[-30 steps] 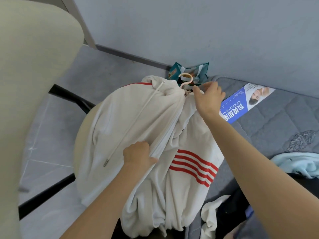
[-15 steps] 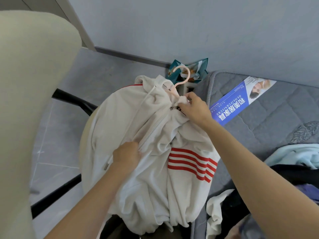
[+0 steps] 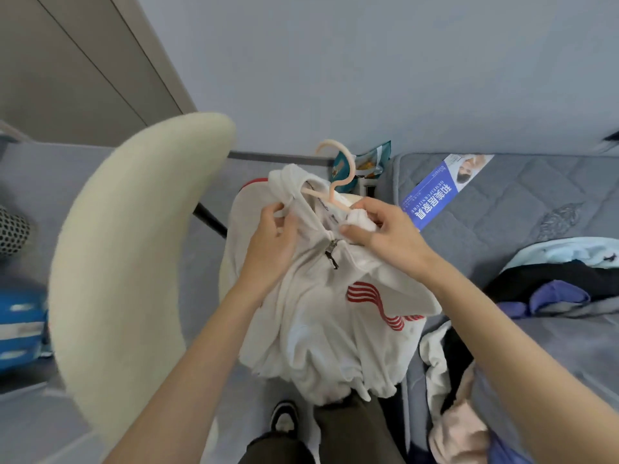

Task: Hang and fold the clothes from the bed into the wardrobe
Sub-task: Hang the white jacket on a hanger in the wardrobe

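Hoodie collar between left hand, right hand fingers (hanger seemingly inside).

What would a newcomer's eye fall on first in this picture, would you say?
The white hoodie with red stripes is held at centre, a pink hanger in its neck, the left hand and right hand gripping its collar. Unsorted clothes lie on the grey bed at right.

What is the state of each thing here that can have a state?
white jacket, on the hanger, crumpled
pink hanger, inside the collar, hook free
zipper pull, near the collar
left hand, grips the collar
right hand, grips bunched fabric
clothes on the bed, unfolded
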`<action>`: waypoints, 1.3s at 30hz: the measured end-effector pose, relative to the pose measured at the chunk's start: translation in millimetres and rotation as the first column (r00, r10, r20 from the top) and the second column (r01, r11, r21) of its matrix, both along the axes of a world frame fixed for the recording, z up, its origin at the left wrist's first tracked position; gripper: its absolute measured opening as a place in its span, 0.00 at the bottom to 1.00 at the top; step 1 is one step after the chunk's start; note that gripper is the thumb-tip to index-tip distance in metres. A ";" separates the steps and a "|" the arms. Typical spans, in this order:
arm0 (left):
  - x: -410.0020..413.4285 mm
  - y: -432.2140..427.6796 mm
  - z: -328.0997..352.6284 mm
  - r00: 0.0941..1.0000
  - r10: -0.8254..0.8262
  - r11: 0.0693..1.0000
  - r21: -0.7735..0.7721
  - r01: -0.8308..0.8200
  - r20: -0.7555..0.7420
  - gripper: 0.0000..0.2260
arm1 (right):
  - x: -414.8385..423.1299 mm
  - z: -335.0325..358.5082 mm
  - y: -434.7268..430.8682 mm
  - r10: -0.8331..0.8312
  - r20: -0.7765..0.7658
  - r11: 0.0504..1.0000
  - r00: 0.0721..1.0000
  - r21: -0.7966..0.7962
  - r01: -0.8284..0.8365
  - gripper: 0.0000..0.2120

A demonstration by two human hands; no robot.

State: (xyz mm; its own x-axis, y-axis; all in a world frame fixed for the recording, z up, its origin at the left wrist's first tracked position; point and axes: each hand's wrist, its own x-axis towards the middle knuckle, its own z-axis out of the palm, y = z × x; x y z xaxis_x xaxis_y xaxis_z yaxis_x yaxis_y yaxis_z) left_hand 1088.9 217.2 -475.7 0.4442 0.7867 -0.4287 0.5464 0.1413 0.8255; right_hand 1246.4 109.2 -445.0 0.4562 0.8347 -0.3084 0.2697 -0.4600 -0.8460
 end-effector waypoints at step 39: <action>-340.8 -374.1 198.2 0.959 -0.095 0.995 0.051 0.084 0.266 0.05 | -335.4 235.4 -300.1 0.395 -0.041 0.899 0.918 0.222 -0.377 0.11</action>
State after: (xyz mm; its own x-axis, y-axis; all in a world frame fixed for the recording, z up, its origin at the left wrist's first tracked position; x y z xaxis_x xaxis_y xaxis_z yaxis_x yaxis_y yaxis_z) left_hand 748.1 -156.8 -277.5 0.6081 0.7520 -0.2543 0.3135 0.0668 0.9472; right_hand 911.0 -190.9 -209.6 0.0657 0.9888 -0.1339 0.3158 -0.1479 -0.9372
